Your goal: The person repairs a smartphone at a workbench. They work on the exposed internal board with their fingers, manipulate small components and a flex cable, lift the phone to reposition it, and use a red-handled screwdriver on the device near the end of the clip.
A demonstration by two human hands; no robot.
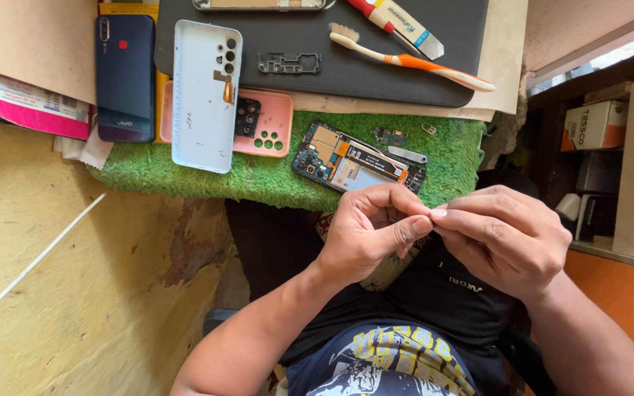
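Head view: left hand [365, 238] and right hand [504, 238] meet fingertip to fingertip, pinching something too small to identify, just below the opened phone [357, 167] at the fuzzy green mat [449, 165] edge.

opened phone [359, 162] on mat [273, 183] | back cover [205, 95] left | toothbrush [412, 60] behind

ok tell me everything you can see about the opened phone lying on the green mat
The opened phone lies flat and tilted on the green turf mat, back cover off. Its insides show: a dark blue frame, circuit boards with orange-tan patches at the left end, a pale battery in the middle crossed by a dark strip with an orange band. It rests near the mat's front edge, just above the left hand and right hand, which do not touch it. A small silver piece lies beside it.
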